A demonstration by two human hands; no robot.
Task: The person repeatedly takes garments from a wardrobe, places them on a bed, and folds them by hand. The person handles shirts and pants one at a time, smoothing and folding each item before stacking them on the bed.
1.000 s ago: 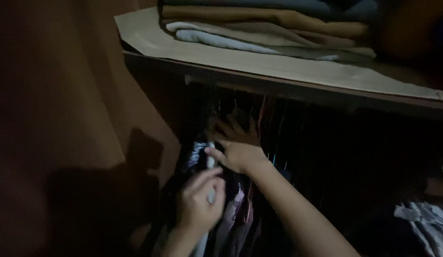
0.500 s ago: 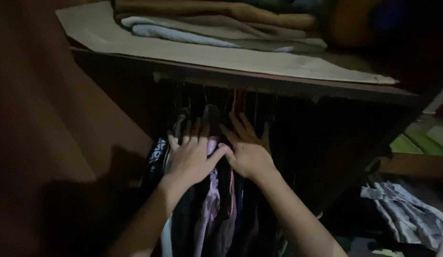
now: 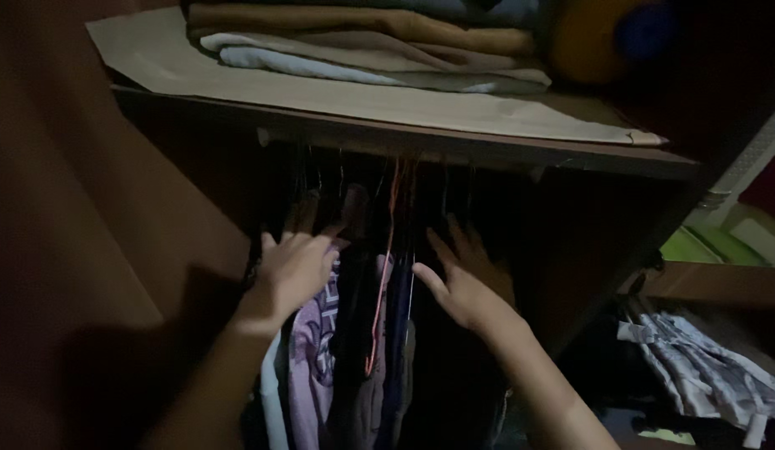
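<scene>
Head view, left hand (image 3: 292,271) and right hand (image 3: 462,287) now apart, grips wide, parting hanging clothes (image 3: 371,333).

Home wardrobe — hanging clothes (image 3: 354,333), folded linens (image 3: 362,42)

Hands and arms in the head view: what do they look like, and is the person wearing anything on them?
Both are bare. The left hand and the right hand show no gloves, and no rings or watch can be made out in the dim light. The forearms are uncovered as far as the picture's lower edge, with no sleeve in view. Fingers look slender; finer marks are too dark to tell.
</scene>
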